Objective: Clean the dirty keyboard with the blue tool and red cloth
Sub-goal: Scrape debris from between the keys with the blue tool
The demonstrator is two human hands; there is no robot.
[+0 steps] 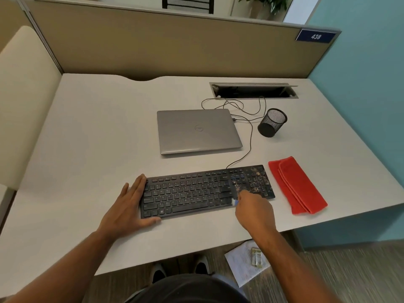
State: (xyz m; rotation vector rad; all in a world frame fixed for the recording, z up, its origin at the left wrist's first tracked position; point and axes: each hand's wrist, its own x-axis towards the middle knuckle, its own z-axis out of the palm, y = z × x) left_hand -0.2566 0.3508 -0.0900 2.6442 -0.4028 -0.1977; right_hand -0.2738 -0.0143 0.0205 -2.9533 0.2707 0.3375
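Note:
A black keyboard [196,192] lies near the desk's front edge; pale crumbs and dust speckle its number pad at the right end. My left hand [129,206] grips the keyboard's left end, fingers along its side and thumb at the front corner. My right hand [254,212] is closed around the blue tool [235,202], whose small blue and white tip shows by the keys just left of the number pad. The rest of the tool is hidden in my fist. A folded red cloth [297,185] lies flat on the desk just right of the keyboard.
Behind the keyboard sits a closed grey laptop [197,131], with a black mesh cup [272,122] to its right. Thin cables [247,136] run from an open cable hatch [253,90]. Papers [244,263] lie on the floor beneath the desk's front edge.

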